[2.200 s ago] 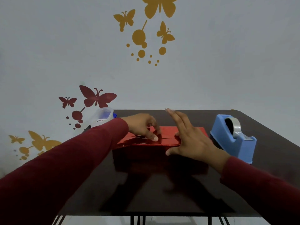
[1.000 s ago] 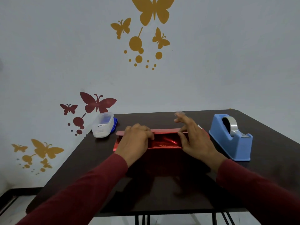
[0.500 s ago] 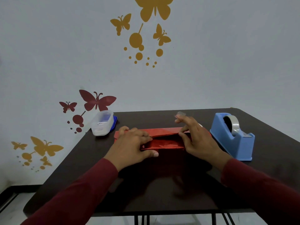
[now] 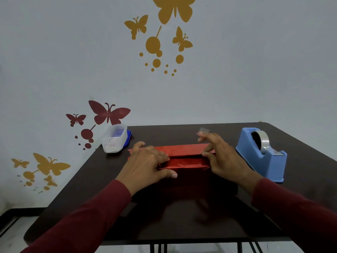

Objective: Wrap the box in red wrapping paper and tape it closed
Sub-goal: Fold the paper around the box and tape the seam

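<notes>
Left hand (image 4: 149, 165): palm down, flat over the left end of the box, fingers laid forward and lightly bent across the paper, thumb stretched out along the near side. It presses, it doesn't clutch.
Right hand (image 4: 224, 157): at the box's right end, thumb and lower fingers pinching the paper's folded edge, forefinger raised.
Tape piece (image 4: 203, 130): small clear strip stuck to that raised fingertip, up off the paper.
Box (image 4: 186, 164): middle of the table, long side facing the person, between the two hands.
Red wrapping paper (image 4: 184, 150): shiny foil round the box, top flap folded over, its edge running left to right between the hands.
Tape dispenser (image 4: 262, 154): blue, just right of the right hand, roll upright.
Plastic container (image 4: 114, 138): clear, blue lid under it, at the far left corner.
Table (image 4: 182, 221): dark, glossy.
Sleeves: dark red, both forearms reaching in from the near edge.
</notes>
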The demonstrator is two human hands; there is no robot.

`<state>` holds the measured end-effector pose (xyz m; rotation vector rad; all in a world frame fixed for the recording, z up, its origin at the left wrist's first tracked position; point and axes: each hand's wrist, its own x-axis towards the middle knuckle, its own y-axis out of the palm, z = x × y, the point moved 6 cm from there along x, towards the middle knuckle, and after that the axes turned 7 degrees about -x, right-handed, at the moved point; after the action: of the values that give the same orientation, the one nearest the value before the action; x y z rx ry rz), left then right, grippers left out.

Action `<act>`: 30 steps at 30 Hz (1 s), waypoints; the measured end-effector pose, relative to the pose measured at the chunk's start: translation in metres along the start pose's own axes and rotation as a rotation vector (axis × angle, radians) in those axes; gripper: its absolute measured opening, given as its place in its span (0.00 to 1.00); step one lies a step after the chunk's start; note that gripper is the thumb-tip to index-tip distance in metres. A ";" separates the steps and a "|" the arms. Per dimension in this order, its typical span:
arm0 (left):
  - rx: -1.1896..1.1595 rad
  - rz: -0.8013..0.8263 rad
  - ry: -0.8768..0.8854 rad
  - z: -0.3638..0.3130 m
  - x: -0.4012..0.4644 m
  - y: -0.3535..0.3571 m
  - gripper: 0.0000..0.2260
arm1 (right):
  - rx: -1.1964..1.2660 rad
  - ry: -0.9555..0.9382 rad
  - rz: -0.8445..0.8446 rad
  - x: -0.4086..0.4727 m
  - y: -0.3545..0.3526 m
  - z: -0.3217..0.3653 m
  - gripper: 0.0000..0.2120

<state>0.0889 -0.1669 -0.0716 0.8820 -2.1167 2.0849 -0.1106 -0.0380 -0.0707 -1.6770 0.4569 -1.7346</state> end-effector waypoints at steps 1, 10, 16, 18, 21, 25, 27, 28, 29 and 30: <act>0.005 -0.002 0.002 0.000 0.000 0.000 0.44 | 0.012 0.009 0.003 0.000 0.000 -0.001 0.39; 0.010 -0.024 0.006 0.006 -0.003 0.005 0.40 | 0.018 0.040 0.140 0.003 -0.004 -0.007 0.43; 0.001 -0.014 0.023 0.003 -0.006 0.003 0.34 | 0.065 0.031 0.178 -0.003 -0.013 -0.005 0.40; 0.008 -0.032 0.029 0.002 -0.008 0.002 0.33 | 0.124 0.062 0.194 -0.006 -0.019 -0.005 0.46; 0.034 -0.053 0.025 0.000 -0.009 0.003 0.29 | 0.132 0.087 0.223 -0.009 -0.022 -0.003 0.53; 0.029 -0.140 0.068 -0.017 -0.007 -0.003 0.25 | 0.129 0.106 0.237 -0.008 -0.020 0.001 0.56; -0.009 -0.147 0.095 -0.030 0.000 -0.005 0.28 | 0.128 0.116 0.238 -0.008 -0.020 0.001 0.56; -0.028 -0.122 0.101 -0.035 0.005 -0.003 0.30 | 0.127 0.120 0.238 -0.008 -0.020 0.002 0.56; -0.045 -0.092 0.101 -0.038 0.010 0.000 0.31 | 0.126 0.124 0.239 -0.008 -0.020 0.002 0.56; -0.063 -0.066 0.099 -0.041 0.013 0.004 0.30 | 0.124 0.125 0.241 -0.009 -0.020 0.003 0.55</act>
<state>0.0616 -0.1343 -0.0660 0.8124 -2.0618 1.9760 -0.1124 -0.0176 -0.0635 -1.3721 0.5721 -1.6587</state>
